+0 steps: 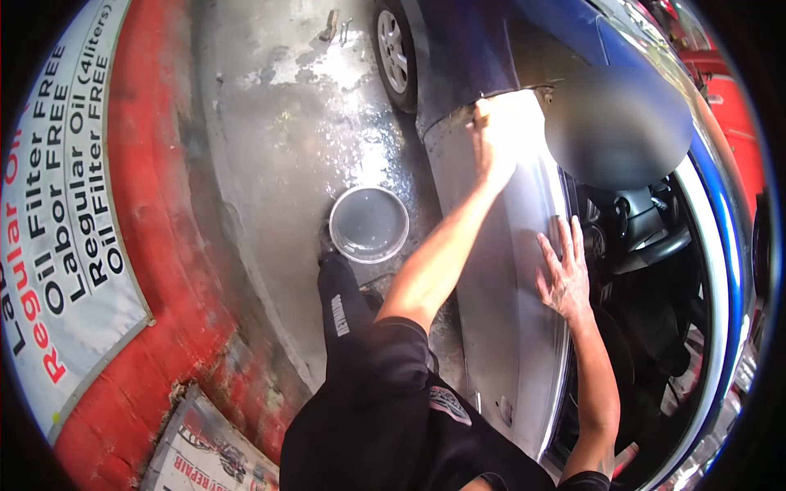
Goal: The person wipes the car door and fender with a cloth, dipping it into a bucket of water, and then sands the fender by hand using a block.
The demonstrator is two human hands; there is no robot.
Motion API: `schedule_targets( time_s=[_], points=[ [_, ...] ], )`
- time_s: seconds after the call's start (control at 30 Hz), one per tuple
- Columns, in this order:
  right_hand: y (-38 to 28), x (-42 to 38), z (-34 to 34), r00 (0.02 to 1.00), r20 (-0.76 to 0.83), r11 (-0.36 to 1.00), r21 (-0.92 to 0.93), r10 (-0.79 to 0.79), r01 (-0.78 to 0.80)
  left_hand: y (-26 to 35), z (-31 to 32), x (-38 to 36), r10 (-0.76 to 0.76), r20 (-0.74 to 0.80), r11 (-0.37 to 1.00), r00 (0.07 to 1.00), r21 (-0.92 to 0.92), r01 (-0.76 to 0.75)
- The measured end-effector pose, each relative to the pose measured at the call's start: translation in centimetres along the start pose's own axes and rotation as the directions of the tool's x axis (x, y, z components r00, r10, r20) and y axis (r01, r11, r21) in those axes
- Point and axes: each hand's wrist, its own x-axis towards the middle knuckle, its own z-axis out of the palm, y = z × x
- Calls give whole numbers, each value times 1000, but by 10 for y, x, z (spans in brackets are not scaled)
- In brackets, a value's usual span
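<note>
Left hand (491,139) is pressed onto the sanded grey car door panel (499,327), fingers closed over what appears to be a sanding pad; contents not clearly discernible. Right hand (563,274) lies flat, fingers spread, lower on the panel. A water bucket (368,223) stands on the wet floor (286,123) left of both.

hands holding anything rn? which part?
Right hand holds nothing, flat on the car door panel. Left hand presses the panel higher up; cannot tell if it grips something.
</note>
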Motion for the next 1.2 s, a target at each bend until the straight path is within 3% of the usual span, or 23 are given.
schedule_targets(
  time_s=[0.07,0.13,0.17,0.23,0.27,0.33,0.37,0.47,0.5,0.57,0.6,0.63,0.67,0.7,0.77,0.8,0.9,0.97,1.03,1.07,1.1,1.13,1.2],
  points=[
    [3,-4,-1,1000,29,1000,18,-1,0,-5,22,-6,257,-158,961,953,148,-234],
    [4,-7,1,999,38,1000,16,-19,19,10,-6,-2,84,-100,996,991,32,-81],
    [4,-3,3,1000,4,1000,7,-15,15,16,-27,2,-82,45,987,996,-134,87],
    [2,-6,-5,1000,1,1000,4,-12,12,-8,-39,7,-381,263,825,886,-336,455],
    [2,-6,-9,1000,16,1000,8,-14,14,-15,-26,1,-196,137,960,971,-177,219],
    [2,-2,-3,1000,29,1000,22,-6,5,-6,-14,-14,-94,229,992,969,-56,110],
    [2,-3,-1,1000,23,1000,27,-1,0,-4,5,-26,-15,1,1000,1000,12,15],
    [4,4,0,1000,8,999,28,-18,18,-24,-9,-1,-3,50,1000,999,-2,3],
    [1,4,0,1000,19,1000,30,-2,2,-32,-17,21,-366,205,842,908,-343,417],
    [0,-3,-7,999,37,999,32,2,-3,-44,-9,17,-585,450,418,675,-546,726],
    [2,-2,-3,1000,17,1000,21,-10,9,-65,12,7,-477,306,721,824,-398,566],
    [2,-1,1,1000,7,1000,16,-15,15,-52,10,-4,-342,215,893,915,-230,388],
    [2,-1,1,1000,16,1000,8,-10,10,-39,8,-15,-195,117,980,974,-16,198],
    [1,0,2,1000,23,1000,9,-10,10,-29,3,-24,-234,149,970,961,106,220],
    [2,1,0,999,18,1000,8,-27,27,-46,-4,-11,-230,170,971,958,-19,237],
    [4,0,3,999,8,999,-5,-35,36,-79,5,9,-309,208,943,928,-60,327],
    [0,0,1,1000,11,1000,0,-26,26,-70,0,19,-421,238,887,876,-93,451],
    [4,2,2,999,10,999,-7,-34,34,-30,7,-12,-202,26,979,979,-4,202],
    [5,-4,0,999,37,999,-22,-38,39,-69,28,-16,-161,-150,986,975,16,165],
    [6,1,2,999,20,999,-21,-44,44,-100,31,3,-420,35,802,907,-452,389],
    [4,0,3,999,13,999,-11,-42,42,-104,20,17,-551,173,689,816,-457,562],
    [1,-7,0,999,30,999,-8,-40,40,-101,5,32,-607,231,733,760,-206,648],
    [1,1,1,1000,17,1000,1,-26,25,-95,12,34,-541,168,827,824,-74,558]
  ],
)
